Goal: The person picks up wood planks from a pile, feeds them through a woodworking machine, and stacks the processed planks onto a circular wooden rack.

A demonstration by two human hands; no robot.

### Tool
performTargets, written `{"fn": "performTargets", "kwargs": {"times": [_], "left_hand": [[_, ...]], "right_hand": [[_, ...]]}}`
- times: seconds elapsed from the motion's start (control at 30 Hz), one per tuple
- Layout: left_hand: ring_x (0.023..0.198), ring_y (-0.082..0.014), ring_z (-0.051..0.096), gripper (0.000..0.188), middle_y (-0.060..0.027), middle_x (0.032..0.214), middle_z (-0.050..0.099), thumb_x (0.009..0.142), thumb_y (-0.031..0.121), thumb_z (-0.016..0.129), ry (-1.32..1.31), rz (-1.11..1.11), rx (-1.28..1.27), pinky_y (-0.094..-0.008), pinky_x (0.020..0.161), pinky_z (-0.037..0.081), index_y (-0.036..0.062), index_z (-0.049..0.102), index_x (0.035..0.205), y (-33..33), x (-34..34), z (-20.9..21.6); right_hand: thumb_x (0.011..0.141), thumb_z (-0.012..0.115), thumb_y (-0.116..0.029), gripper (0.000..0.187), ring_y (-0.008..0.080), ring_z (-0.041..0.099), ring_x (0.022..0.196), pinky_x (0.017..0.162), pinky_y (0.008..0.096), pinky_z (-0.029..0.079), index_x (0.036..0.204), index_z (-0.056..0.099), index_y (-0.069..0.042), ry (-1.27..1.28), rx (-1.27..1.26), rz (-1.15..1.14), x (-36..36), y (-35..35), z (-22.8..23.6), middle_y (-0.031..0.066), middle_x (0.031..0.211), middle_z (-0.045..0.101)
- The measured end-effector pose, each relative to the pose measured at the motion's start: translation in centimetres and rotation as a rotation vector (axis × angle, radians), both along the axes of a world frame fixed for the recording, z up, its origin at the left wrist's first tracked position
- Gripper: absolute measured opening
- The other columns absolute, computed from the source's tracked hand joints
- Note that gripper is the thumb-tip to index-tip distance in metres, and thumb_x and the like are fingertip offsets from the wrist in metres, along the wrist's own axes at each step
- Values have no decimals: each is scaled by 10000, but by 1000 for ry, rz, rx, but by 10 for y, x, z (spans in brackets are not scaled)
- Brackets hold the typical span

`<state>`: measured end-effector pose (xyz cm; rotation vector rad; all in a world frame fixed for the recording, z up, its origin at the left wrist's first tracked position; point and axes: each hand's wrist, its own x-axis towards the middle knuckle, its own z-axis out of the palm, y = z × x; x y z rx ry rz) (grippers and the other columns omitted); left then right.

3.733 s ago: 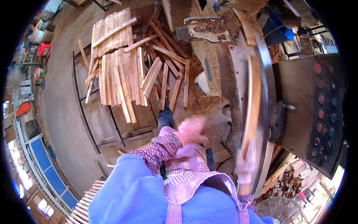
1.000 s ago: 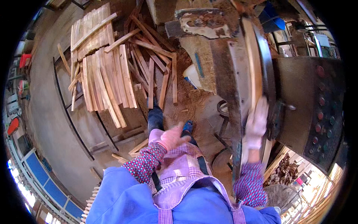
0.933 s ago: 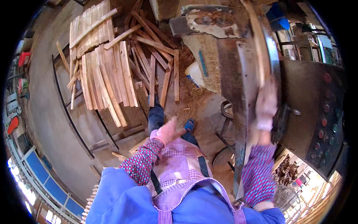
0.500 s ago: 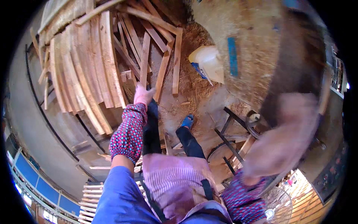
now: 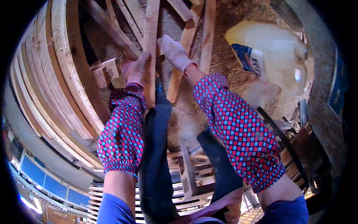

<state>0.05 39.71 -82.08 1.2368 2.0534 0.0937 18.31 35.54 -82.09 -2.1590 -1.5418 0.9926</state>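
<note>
A long wooden plank [image 5: 150, 33] stretches away from me, its near end between my arms. My left hand [image 5: 134, 70], in a pale knit glove, is closed on the plank's left edge, with part of its fingers hidden. On the other side, my right hand [image 5: 174, 52], gloved the same way, reaches over with fingers extended close to the plank's right edge; whether they touch it I cannot tell. Below the hands, other loose planks [image 5: 207, 41] lie criss-cross on the dusty floor. Patterned sleeve covers [image 5: 238, 127] are on both forearms.
Stacked long boards [image 5: 61, 71] fill the left side. A pale translucent plastic jug [image 5: 283, 52] with a dark blue label lies at right on the sawdust. A dark metal frame [image 5: 281, 138] stands near my right arm. Wood slats [image 5: 186, 205] show below, behind my legs.
My right hand has swung from the far right to beside the plank. My view is now closer to the planks, and the plank at my left hand reaches nearer to me.
</note>
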Motion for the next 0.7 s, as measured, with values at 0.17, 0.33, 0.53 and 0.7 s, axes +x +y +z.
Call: {"fn": "performTargets", "kwargs": {"times": [0.17, 0.33, 0.53, 0.7], "left_hand": [[1129, -300, 618, 726, -190, 1272, 611, 751, 439, 773, -569, 81, -274, -353, 979, 478, -23, 580, 1277, 9, -28, 8], [1070, -255, 635, 610, -131, 1227, 626, 848, 399, 709, -1243, 313, -283, -353, 929, 512, 8, 564, 1293, 16, -32, 8], [949, -203, 669, 501, -73, 1082, 669, 880, 382, 659, -1447, 551, -484, -351, 782, 573, 40, 586, 1238, -11, 61, 146], [1050, -249, 658, 462, -121, 1191, 643, 926, 293, 579, -1611, 585, -614, -404, 925, 556, 28, 538, 1301, -81, 70, 253]], "right_hand": [[912, 638, -443, 484, 259, 588, 939, 887, 374, 493, 1134, 605, -15, 722, -84, -607, -49, 13, -34, 80, 1034, 613], [823, 725, -560, 788, 191, 594, 1069, 871, 359, 517, 1380, 486, -57, 1516, -365, -1006, -18, 22, 29, 73, 1203, 619], [924, 615, -501, 566, 109, 634, 877, 780, 285, 534, 1131, 663, 23, 846, -329, -564, 33, 19, 186, 56, 1012, 675], [944, 597, -370, 408, 130, 577, 917, 848, 327, 489, 1121, 641, -5, 675, -152, -260, 67, -65, 248, 34, 971, 642]]}}
